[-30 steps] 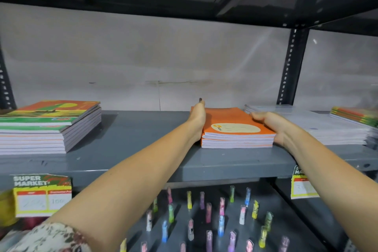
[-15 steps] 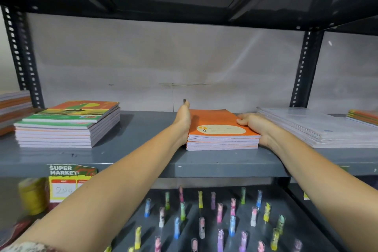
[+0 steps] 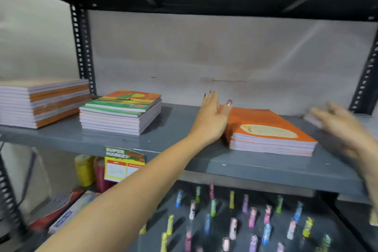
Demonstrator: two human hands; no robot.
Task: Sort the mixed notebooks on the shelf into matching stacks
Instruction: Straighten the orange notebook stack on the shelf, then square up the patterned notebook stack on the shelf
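Hands squaring up the orange notebook stack (image 3: 270,132)
Your left hand (image 3: 212,117) is pressing flat, fingers spread, against its left edge mid-shelf (image 3: 180,129); your right hand (image 3: 339,127) is hovering blurred, seemingly open; pushing unopposed, you're risking the stack sliding or fanning

Three notebook stacks (image 3: 120,114) along the shelf (image 3: 176,129) (rightmost between hands).

A shop — slotted steel shelf (image 3: 266,172) with stacked notebooks (image 3: 122,114) and a supermarket price tag (image 3: 122,164).
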